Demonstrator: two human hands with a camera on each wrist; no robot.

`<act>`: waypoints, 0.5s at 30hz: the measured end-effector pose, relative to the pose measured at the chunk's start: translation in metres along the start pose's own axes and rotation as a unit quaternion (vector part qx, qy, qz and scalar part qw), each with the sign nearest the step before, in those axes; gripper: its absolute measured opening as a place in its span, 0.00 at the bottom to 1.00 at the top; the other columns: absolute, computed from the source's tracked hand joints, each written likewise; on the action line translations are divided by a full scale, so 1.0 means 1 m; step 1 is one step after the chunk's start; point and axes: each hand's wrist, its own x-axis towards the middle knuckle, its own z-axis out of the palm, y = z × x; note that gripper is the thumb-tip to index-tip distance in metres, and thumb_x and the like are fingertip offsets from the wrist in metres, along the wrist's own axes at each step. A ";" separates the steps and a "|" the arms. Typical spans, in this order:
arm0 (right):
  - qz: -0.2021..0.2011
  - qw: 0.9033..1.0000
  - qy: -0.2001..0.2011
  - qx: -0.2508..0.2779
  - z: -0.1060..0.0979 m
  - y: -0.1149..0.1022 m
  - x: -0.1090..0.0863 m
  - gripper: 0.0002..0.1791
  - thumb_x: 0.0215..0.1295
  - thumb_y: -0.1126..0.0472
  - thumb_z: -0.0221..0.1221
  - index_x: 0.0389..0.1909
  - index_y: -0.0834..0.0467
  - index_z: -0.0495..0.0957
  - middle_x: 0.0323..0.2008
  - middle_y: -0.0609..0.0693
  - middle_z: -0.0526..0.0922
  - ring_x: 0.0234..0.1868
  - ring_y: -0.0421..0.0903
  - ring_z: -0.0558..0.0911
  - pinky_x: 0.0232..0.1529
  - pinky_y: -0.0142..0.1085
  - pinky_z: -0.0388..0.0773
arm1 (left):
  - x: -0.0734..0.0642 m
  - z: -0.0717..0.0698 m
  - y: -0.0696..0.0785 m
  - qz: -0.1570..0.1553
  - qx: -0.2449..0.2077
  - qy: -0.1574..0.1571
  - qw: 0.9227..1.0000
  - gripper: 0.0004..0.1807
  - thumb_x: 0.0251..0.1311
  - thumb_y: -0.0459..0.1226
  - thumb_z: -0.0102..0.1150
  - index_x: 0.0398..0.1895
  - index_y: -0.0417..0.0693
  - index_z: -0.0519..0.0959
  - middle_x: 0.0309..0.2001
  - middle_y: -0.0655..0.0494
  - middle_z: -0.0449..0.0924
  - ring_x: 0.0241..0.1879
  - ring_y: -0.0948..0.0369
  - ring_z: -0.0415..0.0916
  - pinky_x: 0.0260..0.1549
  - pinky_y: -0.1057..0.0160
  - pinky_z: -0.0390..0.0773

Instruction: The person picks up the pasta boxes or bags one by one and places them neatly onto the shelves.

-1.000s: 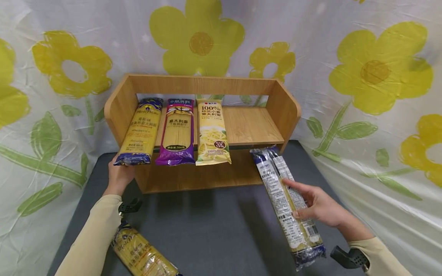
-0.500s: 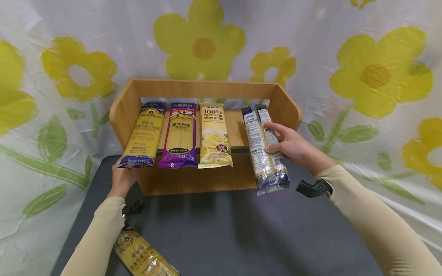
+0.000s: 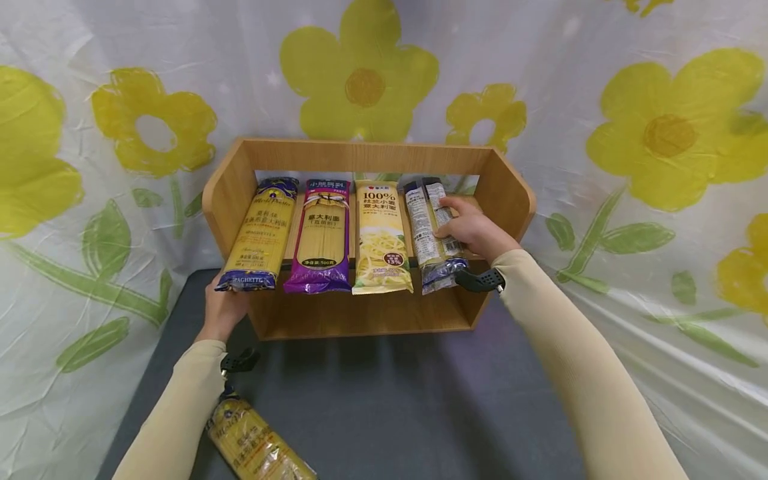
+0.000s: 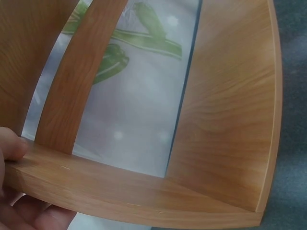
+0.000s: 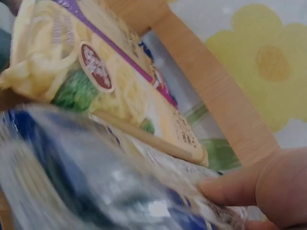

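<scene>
Nearest, a yellow spaghetti packet (image 3: 261, 440) lay slantwise on the dark desk (image 3: 360, 407), beside the person's left sleeve (image 3: 183, 407). Farther in, the left hand (image 3: 221, 308) gripped the side panel of the wooden shelf (image 3: 366, 325), thumb on one face and fingers on the other, just below the near end of a blue-ended spaghetti packet (image 3: 259, 237). That packet, a purple pasta packet (image 3: 324, 233) and a cream-yellow pasta packet (image 3: 384, 247) lay left to right on the upper board, their near ends jutting past its front edge. At the right of this row, the right hand (image 3: 471, 228) pinched a blue-and-clear pasta packet (image 3: 425, 233), label side up, over the same board, just beside the cream-yellow one. Behind the shelf hung a white curtain (image 3: 252, 107) printed with yellow flowers.
</scene>
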 end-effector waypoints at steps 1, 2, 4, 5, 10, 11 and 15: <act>0.000 1.000 0.005 -0.005 0.001 -0.001 0.002 0.44 0.70 0.72 0.55 0.82 0.51 0.47 0.73 0.66 0.58 0.53 0.53 0.76 0.41 0.36 0.79 | 0.000 0.000 0.000 -0.002 0.000 0.001 1.000 0.26 0.79 0.40 0.41 0.72 0.36 0.65 0.60 0.26 0.75 0.45 0.37 0.78 0.39 0.43 0.76; 0.002 1.000 0.011 -0.007 0.001 -0.001 0.004 0.44 0.70 0.71 0.55 0.82 0.51 0.48 0.73 0.65 0.58 0.52 0.52 0.76 0.40 0.35 0.79 | 0.000 0.000 0.000 -0.003 0.000 0.002 1.000 0.26 0.78 0.40 0.41 0.73 0.36 0.65 0.60 0.26 0.76 0.45 0.37 0.78 0.38 0.44 0.76; 0.007 1.000 0.021 -0.002 0.003 -0.001 0.007 0.44 0.70 0.71 0.56 0.82 0.51 0.48 0.73 0.66 0.59 0.52 0.52 0.76 0.38 0.34 0.79 | 0.000 0.001 0.000 -0.007 -0.003 0.001 1.000 0.26 0.78 0.39 0.43 0.72 0.36 0.65 0.59 0.27 0.77 0.43 0.38 0.78 0.36 0.47 0.76; 0.010 1.000 0.026 0.001 0.003 -0.001 0.008 0.43 0.70 0.71 0.56 0.82 0.51 0.49 0.73 0.65 0.59 0.52 0.52 0.75 0.38 0.34 0.79 | 0.000 0.001 0.000 -0.008 -0.006 0.001 1.000 0.25 0.77 0.39 0.44 0.72 0.36 0.66 0.59 0.27 0.77 0.43 0.39 0.78 0.36 0.48 0.76; 0.009 0.999 0.048 -0.008 0.007 0.000 0.009 0.44 0.70 0.69 0.57 0.82 0.52 0.49 0.72 0.65 0.61 0.51 0.52 0.77 0.38 0.34 0.80 | 0.000 0.002 0.000 -0.010 -0.009 -0.003 1.000 0.26 0.77 0.40 0.45 0.71 0.35 0.66 0.58 0.27 0.77 0.45 0.39 0.78 0.39 0.46 0.77; 0.009 0.998 0.054 -0.016 0.008 0.000 0.008 0.44 0.70 0.68 0.58 0.82 0.52 0.49 0.72 0.64 0.62 0.51 0.52 0.77 0.38 0.35 0.80 | 0.001 0.001 0.000 -0.011 -0.006 -0.003 1.000 0.26 0.77 0.41 0.45 0.71 0.35 0.66 0.58 0.27 0.77 0.45 0.38 0.78 0.39 0.46 0.76; -0.007 0.996 0.079 -0.051 0.012 -0.005 0.001 0.46 0.68 0.67 0.60 0.82 0.52 0.48 0.71 0.63 0.65 0.53 0.53 0.77 0.44 0.39 0.82 | 0.001 0.000 0.001 -0.020 0.000 -0.008 1.000 0.27 0.77 0.41 0.44 0.73 0.36 0.64 0.60 0.27 0.76 0.47 0.38 0.77 0.42 0.43 0.77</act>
